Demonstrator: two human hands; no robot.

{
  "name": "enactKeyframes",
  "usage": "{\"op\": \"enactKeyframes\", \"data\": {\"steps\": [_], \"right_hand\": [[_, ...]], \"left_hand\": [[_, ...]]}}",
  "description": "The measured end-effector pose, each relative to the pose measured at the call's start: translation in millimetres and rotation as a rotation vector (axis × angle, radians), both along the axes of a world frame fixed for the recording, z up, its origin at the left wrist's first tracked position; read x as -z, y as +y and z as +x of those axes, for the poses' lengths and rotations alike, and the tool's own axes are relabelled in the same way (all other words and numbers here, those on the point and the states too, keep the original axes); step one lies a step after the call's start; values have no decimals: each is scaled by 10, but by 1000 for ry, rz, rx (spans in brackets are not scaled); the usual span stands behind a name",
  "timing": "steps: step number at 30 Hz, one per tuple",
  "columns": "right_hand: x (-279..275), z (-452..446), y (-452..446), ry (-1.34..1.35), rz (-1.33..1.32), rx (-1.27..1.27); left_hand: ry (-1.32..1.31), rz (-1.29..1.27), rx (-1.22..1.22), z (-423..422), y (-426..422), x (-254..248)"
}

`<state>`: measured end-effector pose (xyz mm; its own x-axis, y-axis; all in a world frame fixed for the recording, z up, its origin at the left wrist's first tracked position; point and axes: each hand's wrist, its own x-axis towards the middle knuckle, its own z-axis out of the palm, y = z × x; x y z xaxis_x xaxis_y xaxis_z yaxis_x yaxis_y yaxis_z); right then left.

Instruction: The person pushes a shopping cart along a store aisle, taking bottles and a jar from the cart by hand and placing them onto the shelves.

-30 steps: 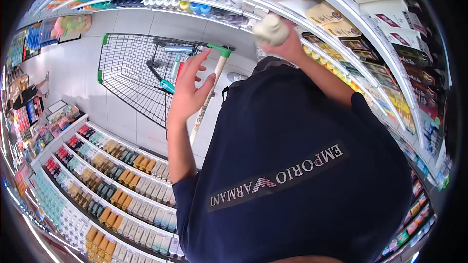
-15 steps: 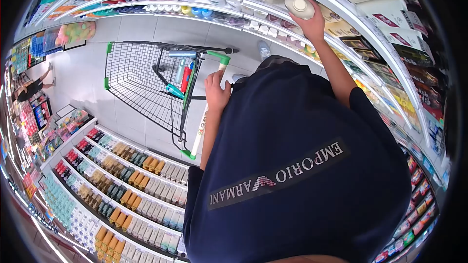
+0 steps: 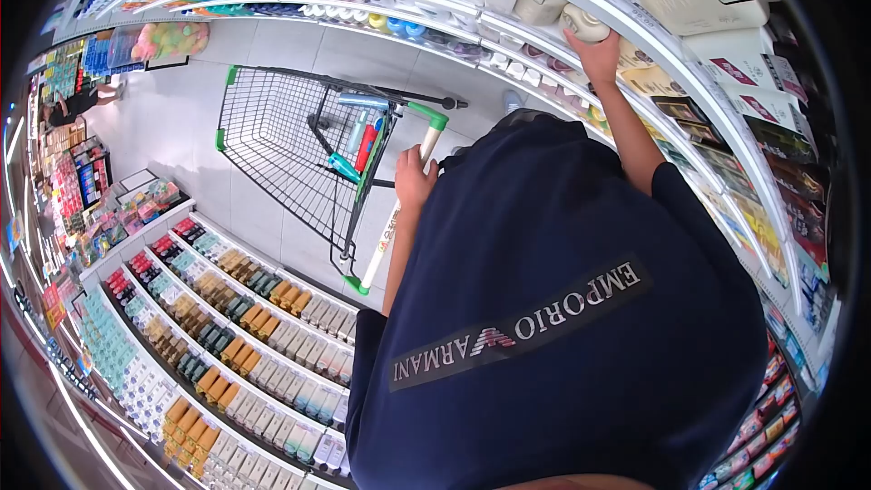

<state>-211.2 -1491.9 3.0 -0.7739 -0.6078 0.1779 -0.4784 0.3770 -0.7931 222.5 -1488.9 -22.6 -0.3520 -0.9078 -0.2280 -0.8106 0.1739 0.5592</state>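
Note:
A cream pump bottle (image 3: 585, 24) stands at the edge of the upper right shelf (image 3: 626, 11), beside similar bottles. My right hand (image 3: 596, 54) is wrapped round its near side. At the centre, my left hand (image 3: 415, 177) is closed on the pale handle (image 3: 386, 240) of a shopping cart. The wire cart (image 3: 281, 136) with green corners holds a red bottle (image 3: 366, 148), a teal bottle (image 3: 343, 166) and a blue cylindrical item (image 3: 363, 101).
Stepped shelves with rows of small boxes and bottles (image 3: 245, 327) fill the lower left. A person (image 3: 77, 107) is at the far left, near display racks. A bin of colourful items (image 3: 172, 40) stands at the upper left. Large pouches (image 3: 776, 118) line the right.
My left hand has come down onto the cart handle and closed. My right hand has carried the cream bottle up and right to the shelf among the others.

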Motion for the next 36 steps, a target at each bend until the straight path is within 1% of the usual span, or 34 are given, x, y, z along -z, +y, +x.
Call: {"op": "enactKeyframes", "data": {"steps": [4, 6, 9, 13, 15, 16, 18, 19, 20, 21, 22, 23, 25, 27, 28, 31, 36], "right_hand": [[11, -78, -15, 48, 15, -15], [-6, -71, -11, 152, -37, -16], [-73, -51, -2, 187, -77, -37], [-155, -105, 15, 200, -24, -63], [-134, -209, -7, 319, 27, -105], [-78, -257, 24, 318, 19, -107], [48, -302, -11, 504, 82, -105], [53, -290, -29, 481, 103, -79], [121, -334, -11, 468, 63, -118], [84, -331, 3, 450, 77, -147], [44, -313, -6, 452, 22, -143], [-29, -277, -36, 471, -22, -128], [-95, -265, -52, 535, -42, -132], [-157, -245, -27, 531, 106, -111], [-143, -255, -21, 528, 84, -132], [-69, -331, 37, 456, 208, -124], [-20, -393, 62, 497, 278, -134]], "left_hand": [[-14, 39, -47, -24, -16, 15], [-9, 70, -68, -36, -25, -13], [-71, 115, -65, -53, -31, -23], [-126, 136, -53, -78, -48, -35], [-139, 140, -53, -94, -60, -49], [-150, 147, -41, -98, -49, -53], [-132, 117, -32, -72, -42, 1], [-120, 128, -62, -63, -39, 58], [-125, 166, -77, -67, -50, 56], [-109, 192, -118, -83, -37, 22], [-115, 216, -110, -96, -40, -36], [-89, 195, -103, -78, -24, 21], [-70, 174, -94, -92, -26, -23], [-84, 146, -83, -106, -31, -71], [-86, 132, -110, -107, -34, -68], [-71, 139, -92, -93, -27, -63], [-100, 189, -106, -129, -31, -119]]}}
